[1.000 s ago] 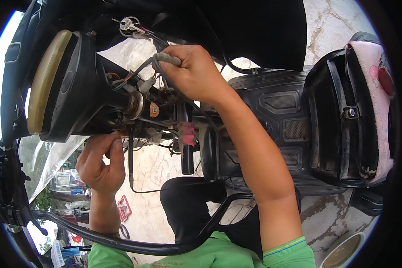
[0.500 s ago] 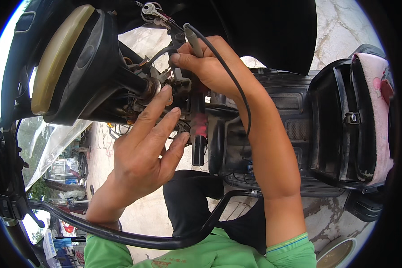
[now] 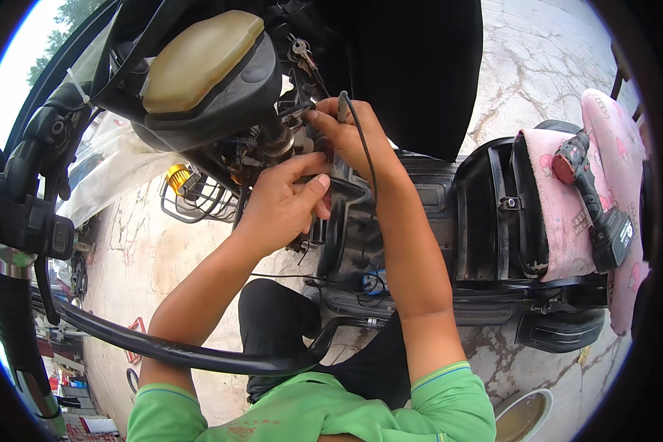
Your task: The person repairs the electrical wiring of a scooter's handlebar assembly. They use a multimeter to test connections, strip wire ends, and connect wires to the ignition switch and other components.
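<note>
My right hand (image 3: 353, 136) is closed around a slim grey pen-like probe (image 3: 342, 107), its black cable looping down over my wrist. Its fingertips meet dark wires beside the vehicle's front column; the probe's tip is hidden. Just left and below, my left hand (image 3: 281, 210) has its thumb and fingers spread apart by the exposed wiring (image 3: 247, 151), and nothing shows in it. Part of that hand's fingers is hidden behind the thumb. The metal steering column (image 3: 278, 141) stands above it, under a black housing with a yellowed cover (image 3: 202, 62).
A bunch of keys (image 3: 300, 53) hangs beyond my hands. A black handlebar (image 3: 199, 353) crosses before my body. To the right, a cordless drill (image 3: 586, 188) rests on a pink seat cover (image 3: 556, 214). A blue object (image 3: 374, 282) sits by a cable on the footboard.
My view has shifted, bringing the drill and more of the seat into sight. My left hand has turned, thumb now uppermost. My right hand still grips the probe near the wires.
</note>
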`<state>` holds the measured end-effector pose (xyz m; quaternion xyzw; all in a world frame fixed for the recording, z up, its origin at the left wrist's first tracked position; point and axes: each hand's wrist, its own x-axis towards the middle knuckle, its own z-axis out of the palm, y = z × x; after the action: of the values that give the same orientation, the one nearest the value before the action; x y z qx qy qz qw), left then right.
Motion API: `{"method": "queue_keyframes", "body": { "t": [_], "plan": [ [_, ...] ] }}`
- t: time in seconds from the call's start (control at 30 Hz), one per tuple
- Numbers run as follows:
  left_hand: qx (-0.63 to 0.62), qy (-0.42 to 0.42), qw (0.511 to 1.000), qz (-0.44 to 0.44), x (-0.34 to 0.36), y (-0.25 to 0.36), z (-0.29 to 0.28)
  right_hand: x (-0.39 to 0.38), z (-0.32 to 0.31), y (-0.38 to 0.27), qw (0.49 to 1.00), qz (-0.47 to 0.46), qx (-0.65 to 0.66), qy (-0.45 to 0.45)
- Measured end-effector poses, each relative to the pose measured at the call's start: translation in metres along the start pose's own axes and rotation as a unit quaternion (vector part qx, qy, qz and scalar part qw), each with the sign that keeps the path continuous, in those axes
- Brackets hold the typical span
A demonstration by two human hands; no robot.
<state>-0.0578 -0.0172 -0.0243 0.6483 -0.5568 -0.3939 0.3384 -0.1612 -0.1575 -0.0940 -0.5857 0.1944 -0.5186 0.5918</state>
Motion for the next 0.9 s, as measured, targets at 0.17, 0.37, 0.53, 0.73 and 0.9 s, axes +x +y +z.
{"method": "queue_keyframes", "body": {
  "t": [0.17,0.37,0.53,0.73,0.9],
  "plan": [
    [-0.315,0.061,0.946,-0.036,0.006,-0.010,0.012,-0.003,0.000,0.000,0.999,0.014,-0.029,0.028],
    [-0.534,0.066,0.843,-0.016,0.014,-0.034,0.022,-0.008,0.007,0.000,0.999,-0.014,-0.036,0.031],
    [-0.642,0.123,0.756,-0.033,0.032,-0.032,0.042,-0.016,-0.003,-0.007,0.999,0.002,-0.047,0.020],
    [-0.700,0.097,0.707,-0.014,0.045,-0.036,0.040,-0.018,-0.005,-0.003,0.996,-0.025,-0.085,0.003],
    [-0.662,0.121,0.740,-0.008,0.038,-0.032,0.046,-0.016,0.000,-0.004,0.994,-0.051,-0.096,0.018]
  ]
}}
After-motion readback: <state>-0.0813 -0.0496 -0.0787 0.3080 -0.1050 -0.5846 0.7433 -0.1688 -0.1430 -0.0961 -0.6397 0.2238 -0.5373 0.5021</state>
